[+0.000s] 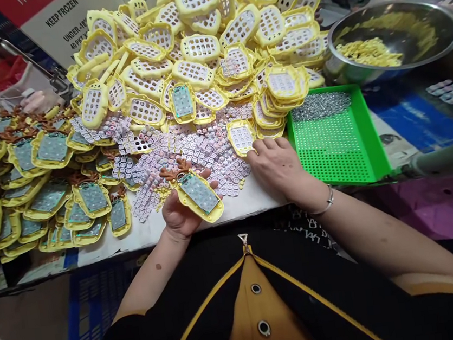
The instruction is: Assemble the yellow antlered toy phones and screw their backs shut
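White table (141,234): casing (199,193) in cupped left hand (179,214), right hand (278,167) curled.

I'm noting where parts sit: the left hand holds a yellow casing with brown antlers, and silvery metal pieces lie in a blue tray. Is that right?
No: the head view shows the tray is green, not blue. The left hand holds the yellow casing with brown antlers, and silvery metal pieces lie in that tray.

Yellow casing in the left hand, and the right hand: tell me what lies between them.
Pale button pads and white tabletop, as the head view shows.
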Demonstrator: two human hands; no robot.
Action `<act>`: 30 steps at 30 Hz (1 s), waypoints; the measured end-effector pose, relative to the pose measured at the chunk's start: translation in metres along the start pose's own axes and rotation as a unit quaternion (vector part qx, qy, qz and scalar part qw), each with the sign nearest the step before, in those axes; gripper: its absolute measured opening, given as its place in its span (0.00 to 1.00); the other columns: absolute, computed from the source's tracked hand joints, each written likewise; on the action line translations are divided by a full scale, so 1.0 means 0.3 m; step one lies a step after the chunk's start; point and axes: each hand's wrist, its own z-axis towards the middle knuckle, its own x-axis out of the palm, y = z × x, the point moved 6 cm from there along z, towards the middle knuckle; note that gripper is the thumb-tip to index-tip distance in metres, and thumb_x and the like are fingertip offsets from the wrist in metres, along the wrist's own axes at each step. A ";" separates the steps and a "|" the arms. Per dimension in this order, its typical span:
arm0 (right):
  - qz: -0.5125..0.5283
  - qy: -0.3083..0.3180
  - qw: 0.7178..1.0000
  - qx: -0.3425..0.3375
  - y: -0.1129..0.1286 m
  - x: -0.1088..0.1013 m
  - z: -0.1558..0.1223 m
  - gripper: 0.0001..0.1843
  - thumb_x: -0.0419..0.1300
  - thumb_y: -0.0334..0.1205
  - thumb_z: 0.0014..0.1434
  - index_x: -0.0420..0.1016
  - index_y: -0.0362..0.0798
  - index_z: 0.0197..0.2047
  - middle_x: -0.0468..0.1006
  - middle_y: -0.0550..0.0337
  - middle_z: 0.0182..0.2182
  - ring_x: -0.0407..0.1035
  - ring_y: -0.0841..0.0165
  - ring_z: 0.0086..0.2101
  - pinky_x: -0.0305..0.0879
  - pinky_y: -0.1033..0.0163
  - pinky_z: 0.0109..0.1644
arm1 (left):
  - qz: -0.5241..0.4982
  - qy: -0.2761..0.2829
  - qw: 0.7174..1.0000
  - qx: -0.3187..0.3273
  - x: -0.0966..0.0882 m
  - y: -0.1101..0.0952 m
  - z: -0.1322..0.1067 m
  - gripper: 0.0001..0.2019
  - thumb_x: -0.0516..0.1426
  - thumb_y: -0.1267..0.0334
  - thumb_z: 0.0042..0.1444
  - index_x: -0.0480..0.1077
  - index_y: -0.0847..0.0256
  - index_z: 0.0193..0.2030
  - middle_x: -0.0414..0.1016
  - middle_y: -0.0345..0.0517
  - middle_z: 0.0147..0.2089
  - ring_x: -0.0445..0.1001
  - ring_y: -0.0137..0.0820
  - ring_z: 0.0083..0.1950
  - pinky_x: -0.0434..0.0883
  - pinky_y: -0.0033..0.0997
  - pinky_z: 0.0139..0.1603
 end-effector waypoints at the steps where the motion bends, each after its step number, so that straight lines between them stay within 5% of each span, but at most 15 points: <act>1: -0.009 -0.017 1.000 -0.002 0.002 -0.014 -0.003 0.18 0.48 0.29 0.66 0.76 0.47 0.32 0.76 0.47 0.32 0.62 0.59 0.35 0.53 0.53 0.38 | 0.008 -0.003 1.000 -0.004 -0.005 0.005 0.000 0.38 0.65 0.40 0.43 0.68 0.51 0.61 0.69 0.53 0.67 0.65 0.59 0.68 0.68 0.62 0.62; 7: 0.020 -0.079 0.997 -0.009 0.059 -0.123 -0.062 0.18 0.45 0.29 0.68 0.76 0.51 0.37 0.78 0.51 0.38 0.65 0.60 0.38 0.59 0.51 0.47 | 0.067 -0.006 0.998 0.002 -0.015 0.005 -0.004 0.37 0.60 0.35 0.43 0.72 0.57 0.55 0.65 0.56 0.69 0.60 0.58 0.71 0.68 0.59 0.63; 13: 0.170 -0.090 0.974 -0.117 0.198 -0.149 -0.136 0.15 0.49 0.31 0.67 0.74 0.56 0.47 0.79 0.57 0.52 0.69 0.61 0.52 0.59 0.48 0.62 | 0.107 -0.023 0.994 0.029 0.001 -0.018 -0.006 0.40 0.60 0.32 0.40 0.73 0.58 0.54 0.75 0.55 0.60 0.63 0.58 0.69 0.67 0.58 0.64; 17: 0.355 -0.062 0.922 -0.144 0.218 -0.130 -0.152 0.16 0.55 0.34 0.66 0.74 0.65 0.50 0.79 0.64 0.54 0.69 0.62 0.56 0.58 0.43 0.67 | 0.123 -0.054 0.989 0.056 -0.004 -0.042 -0.023 0.37 0.59 0.32 0.41 0.75 0.58 0.50 0.78 0.53 0.56 0.64 0.58 0.69 0.68 0.57 0.63; 20: 0.501 -0.073 0.858 -0.085 0.187 -0.130 -0.150 0.12 0.60 0.39 0.63 0.77 0.66 0.47 0.79 0.61 0.53 0.70 0.59 0.56 0.60 0.40 0.67 | 0.119 -0.055 0.990 0.059 -0.004 -0.048 -0.040 0.37 0.57 0.31 0.42 0.75 0.59 0.49 0.79 0.53 0.54 0.65 0.58 0.68 0.69 0.57 0.61; 23: 0.662 -0.104 0.739 0.075 0.135 -0.097 -0.147 0.17 0.63 0.50 0.61 0.74 0.60 0.52 0.74 0.53 0.58 0.70 0.57 0.57 0.64 0.42 0.65 | 0.123 -0.047 0.990 0.057 0.003 -0.045 -0.050 0.39 0.55 0.28 0.41 0.75 0.58 0.50 0.79 0.53 0.53 0.66 0.58 0.66 0.70 0.58 0.59; 25: 0.789 -0.030 0.589 0.173 0.154 -0.028 -0.142 0.24 0.59 0.59 0.61 0.70 0.56 0.55 0.75 0.49 0.56 0.72 0.58 0.54 0.70 0.45 0.60 | 0.127 -0.046 0.989 0.055 0.012 -0.041 -0.051 0.40 0.55 0.28 0.41 0.75 0.57 0.50 0.79 0.53 0.53 0.68 0.58 0.65 0.70 0.58 0.59; 27: 0.877 0.101 0.424 0.200 0.230 0.028 -0.137 0.30 0.56 0.66 0.60 0.68 0.55 0.56 0.78 0.49 0.52 0.75 0.59 0.51 0.74 0.47 0.55 | 0.124 -0.040 0.991 0.034 0.023 -0.028 -0.049 0.40 0.56 0.29 0.40 0.75 0.57 0.51 0.79 0.53 0.53 0.69 0.59 0.64 0.69 0.58 0.58; 28: 0.900 0.156 0.359 0.192 0.270 0.040 -0.135 0.32 0.56 0.68 0.59 0.68 0.55 0.57 0.79 0.50 0.51 0.75 0.58 0.50 0.74 0.48 0.53 | 0.125 -0.036 0.991 0.019 0.027 -0.019 -0.047 0.40 0.57 0.29 0.39 0.75 0.57 0.51 0.79 0.53 0.53 0.69 0.59 0.63 0.69 0.58 0.59; 30: 0.922 0.214 0.276 0.169 0.323 0.048 -0.133 0.36 0.60 0.68 0.55 0.67 0.55 0.59 0.79 0.51 0.52 0.75 0.58 0.51 0.75 0.48 0.51 | 0.133 -0.030 0.991 -0.006 0.031 -0.006 -0.044 0.40 0.57 0.30 0.38 0.75 0.58 0.52 0.80 0.53 0.52 0.70 0.59 0.62 0.68 0.58 0.59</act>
